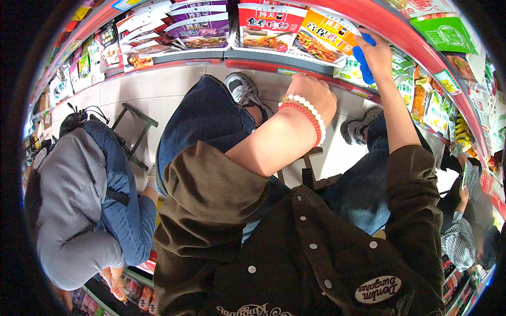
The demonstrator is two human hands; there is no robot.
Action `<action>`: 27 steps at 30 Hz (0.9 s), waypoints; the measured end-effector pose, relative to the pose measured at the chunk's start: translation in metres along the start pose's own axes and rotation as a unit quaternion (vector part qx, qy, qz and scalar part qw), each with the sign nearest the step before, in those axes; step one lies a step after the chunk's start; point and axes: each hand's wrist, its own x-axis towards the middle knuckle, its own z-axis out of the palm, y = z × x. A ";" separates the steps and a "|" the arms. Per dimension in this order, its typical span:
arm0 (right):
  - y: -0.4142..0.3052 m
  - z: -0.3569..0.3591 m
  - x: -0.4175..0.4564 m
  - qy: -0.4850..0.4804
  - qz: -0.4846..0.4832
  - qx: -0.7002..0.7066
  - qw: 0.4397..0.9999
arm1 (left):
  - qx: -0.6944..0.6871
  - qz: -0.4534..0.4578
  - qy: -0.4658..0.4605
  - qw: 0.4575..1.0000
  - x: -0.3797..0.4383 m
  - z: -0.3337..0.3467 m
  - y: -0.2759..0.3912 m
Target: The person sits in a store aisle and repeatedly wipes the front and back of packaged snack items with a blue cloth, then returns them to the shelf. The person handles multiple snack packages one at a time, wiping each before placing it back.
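My right hand [373, 57] is raised at the shelf edge with a blue cloth [364, 59] in it, beside an orange food packet [322, 35]. Lower and further left, my left hand [314, 91], with white and red bead bracelets [304, 114] at the wrist, is curled with its knuckles up by the shelf's red front rail; its palm side is hidden, and I cannot tell whether it holds anything. Red food packets [269, 29] lie in a white tray left of the orange one. Purple packets [201, 29] overlap in the tray further left.
Green and white packets [352, 69] fill the shelf's right part. A red upper shelf rail [425, 59] curves above my right hand. At the left a person in grey [75, 189] bends beside a dark folding stool [136, 136]. Other people [460, 237] are at the far right.
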 end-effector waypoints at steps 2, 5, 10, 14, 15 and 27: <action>-0.001 0.001 -0.002 0.003 -0.032 0.013 0.999 | 0.002 0.008 0.004 1.000 0.000 0.001 0.000; -0.005 0.000 -0.001 0.027 -0.031 0.007 0.999 | -0.003 -0.008 0.005 1.000 -0.002 0.001 0.000; -0.006 -0.001 -0.001 0.053 -0.086 -0.060 0.993 | 0.001 0.000 -0.001 1.000 -0.001 0.001 -0.001; -0.004 -0.001 -0.001 0.014 -0.060 -0.055 0.997 | 0.002 0.005 -0.001 1.000 -0.001 0.001 -0.002; -0.005 -0.001 -0.001 0.018 -0.071 -0.062 0.995 | 0.000 0.004 0.000 1.000 -0.001 0.001 -0.002; 0.000 0.001 -0.001 0.067 -0.105 -0.138 0.983 | 0.001 0.001 0.003 1.000 -0.002 0.001 0.000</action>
